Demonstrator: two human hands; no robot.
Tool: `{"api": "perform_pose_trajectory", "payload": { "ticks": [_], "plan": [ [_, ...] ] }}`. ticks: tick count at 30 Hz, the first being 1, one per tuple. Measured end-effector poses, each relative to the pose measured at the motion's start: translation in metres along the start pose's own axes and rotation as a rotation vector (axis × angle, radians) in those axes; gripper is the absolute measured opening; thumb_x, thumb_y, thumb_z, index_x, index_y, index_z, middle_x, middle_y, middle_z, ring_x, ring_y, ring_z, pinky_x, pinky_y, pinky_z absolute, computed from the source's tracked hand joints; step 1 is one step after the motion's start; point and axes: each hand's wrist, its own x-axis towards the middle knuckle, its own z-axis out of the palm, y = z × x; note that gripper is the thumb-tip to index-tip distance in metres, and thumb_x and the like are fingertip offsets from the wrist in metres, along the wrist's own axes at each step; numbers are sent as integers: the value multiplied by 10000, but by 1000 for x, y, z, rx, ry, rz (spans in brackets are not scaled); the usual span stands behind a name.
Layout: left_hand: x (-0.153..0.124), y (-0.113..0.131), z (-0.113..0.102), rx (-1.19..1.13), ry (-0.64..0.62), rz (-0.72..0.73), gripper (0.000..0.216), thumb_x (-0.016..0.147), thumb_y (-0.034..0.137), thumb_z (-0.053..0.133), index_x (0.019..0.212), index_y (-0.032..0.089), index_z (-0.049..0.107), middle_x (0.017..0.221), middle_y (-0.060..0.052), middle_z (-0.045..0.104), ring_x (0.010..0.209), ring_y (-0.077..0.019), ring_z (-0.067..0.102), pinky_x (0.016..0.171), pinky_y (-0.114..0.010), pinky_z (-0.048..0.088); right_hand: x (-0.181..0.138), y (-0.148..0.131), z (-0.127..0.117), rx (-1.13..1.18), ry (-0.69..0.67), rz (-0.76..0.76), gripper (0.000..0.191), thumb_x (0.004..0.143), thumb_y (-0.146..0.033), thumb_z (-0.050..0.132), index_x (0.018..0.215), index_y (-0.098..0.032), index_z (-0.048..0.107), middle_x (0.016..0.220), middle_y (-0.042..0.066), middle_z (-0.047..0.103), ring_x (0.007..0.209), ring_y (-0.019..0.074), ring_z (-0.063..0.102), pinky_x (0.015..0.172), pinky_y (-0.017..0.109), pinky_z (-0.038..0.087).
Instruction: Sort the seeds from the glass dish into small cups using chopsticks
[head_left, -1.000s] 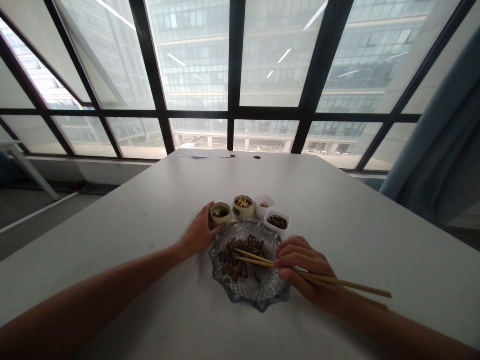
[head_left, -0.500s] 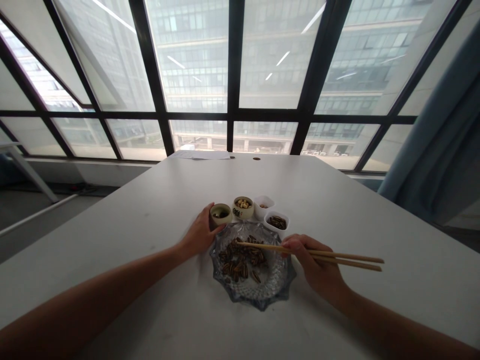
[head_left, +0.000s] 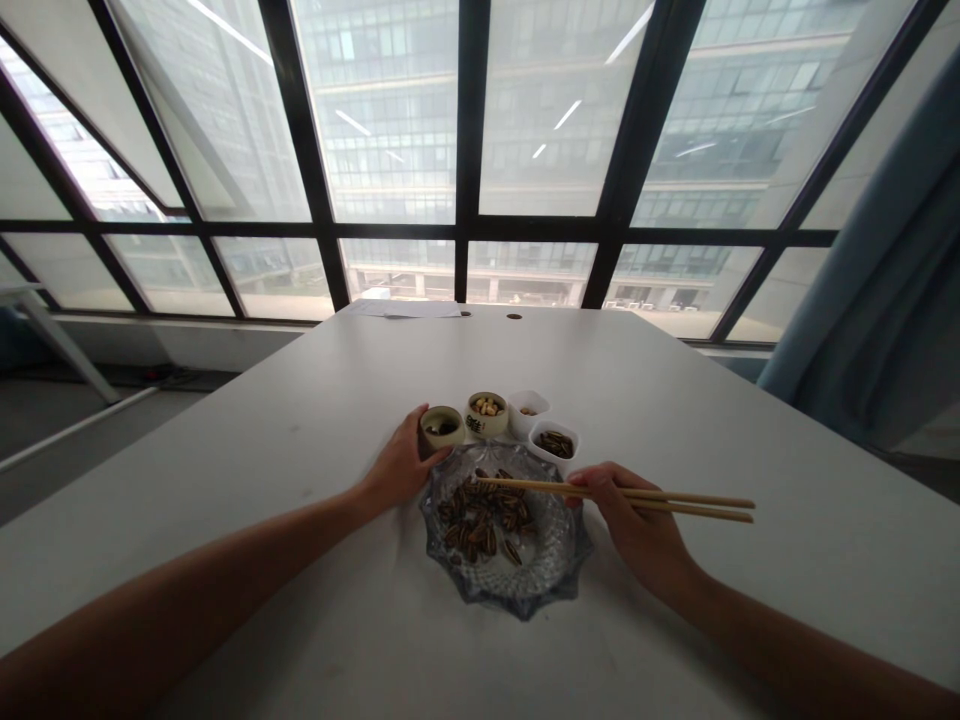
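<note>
My right hand [head_left: 626,510] is closed around a pair of wooden chopsticks [head_left: 697,500]. Their tips reach left over striped sunflower seeds [head_left: 484,520] piled in a scalloped glass bowl [head_left: 517,600]. Whether the tips pinch anything is too small to tell. My left hand [head_left: 401,460] grips a small pale-green cup [head_left: 442,440] from its left side, thumb in front, just beyond the bowl's rim. Dark bits show inside that cup.
Behind the glass bowl stand a lettered cup [head_left: 486,425] of pale nuts, a white dish [head_left: 527,425] with a few small bits and a white dish [head_left: 566,462] of dark seeds. Paper sheets [head_left: 405,310] lie at the white table's [head_left: 300,620] far end.
The chopsticks' rear ends have come slightly up and to the left, and my right hand has shifted a little. My left hand and the dishes stay where they were.
</note>
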Motion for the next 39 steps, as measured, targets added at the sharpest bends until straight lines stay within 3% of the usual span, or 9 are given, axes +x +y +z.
{"api": "perform_pose_trajectory", "payload": {
  "ticks": [5, 11, 14, 18, 22, 24, 29, 33, 39],
  "plan": [
    [1, -4, 1, -16, 4, 19, 753, 780, 454, 703, 1410, 162, 412, 1413, -170, 528, 1311, -308, 508, 1136, -480, 376, 11, -12, -9, -43, 19, -125, 393, 909, -538, 621, 731, -202, 723, 631, 44, 707, 625, 188, 678, 615, 288, 543],
    [2, -7, 2, -29, 4, 30, 759, 771, 463, 710, 1410, 178, 413, 1393, -162, 545, 1297, -314, 518, 1108, -490, 404, 41, -47, -48, -205, 185, -627, 261, 940, -346, 621, 718, -232, 696, 643, 39, 692, 629, 202, 677, 549, 309, 526],
    [2, -5, 1, -21, -2, 11, 765, 768, 474, 704, 1406, 169, 413, 1400, -170, 537, 1299, -319, 517, 1097, -490, 414, 47, -46, -62, -364, 225, -589, 319, 963, -369, 580, 705, -220, 696, 622, 38, 690, 542, 179, 655, 497, 293, 503],
    [2, -3, 1, -8, 1, 14, 750, 773, 470, 696, 1398, 163, 418, 1390, -172, 545, 1293, -312, 524, 1096, -484, 418, 50, -35, -66, -549, 117, -464, 436, 952, -480, 568, 640, -198, 680, 571, 45, 683, 503, 171, 644, 495, 280, 492],
    [1, -4, 1, -2, 3, 34, 756, 779, 455, 700, 1413, 163, 408, 1383, -173, 552, 1295, -310, 524, 1106, -484, 407, 45, -44, -56, -408, 237, -383, 516, 972, -565, 485, 654, -205, 672, 544, 47, 669, 485, 171, 620, 459, 273, 470],
    [2, -4, 1, 8, -2, 30, 787, 775, 451, 704, 1432, 152, 388, 1390, -185, 544, 1305, -314, 515, 1109, -483, 405, 39, -52, -50, -338, 160, -357, 537, 973, -588, 462, 648, -211, 664, 529, 46, 659, 485, 173, 619, 469, 275, 482],
    [3, -3, -2, 15, -14, 35, 809, 773, 441, 711, 1451, 158, 372, 1391, -183, 546, 1305, -312, 513, 1102, -479, 409, 24, -60, -34, -378, -218, -278, 444, 983, -462, 517, 673, -183, 668, 558, 34, 664, 487, 139, 607, 469, 229, 459],
    [4, -3, -2, 25, -15, 31, 804, 760, 440, 719, 1438, 151, 399, 1400, -181, 539, 1315, -318, 502, 1106, -482, 408, 20, -55, -27, -439, -319, -340, 351, 955, -370, 571, 680, -173, 664, 553, 13, 623, 462, 109, 537, 460, 215, 416],
    [5, -3, -3, -13, -10, 32, 806, 748, 442, 732, 1421, 126, 420, 1375, -188, 554, 1319, -328, 497, 1106, -499, 412, 19, -46, -25, -400, -418, -382, 284, 949, -330, 583, 721, -193, 683, 661, 44, 665, 573, 143, 609, 554, 242, 483]
  ]
}}
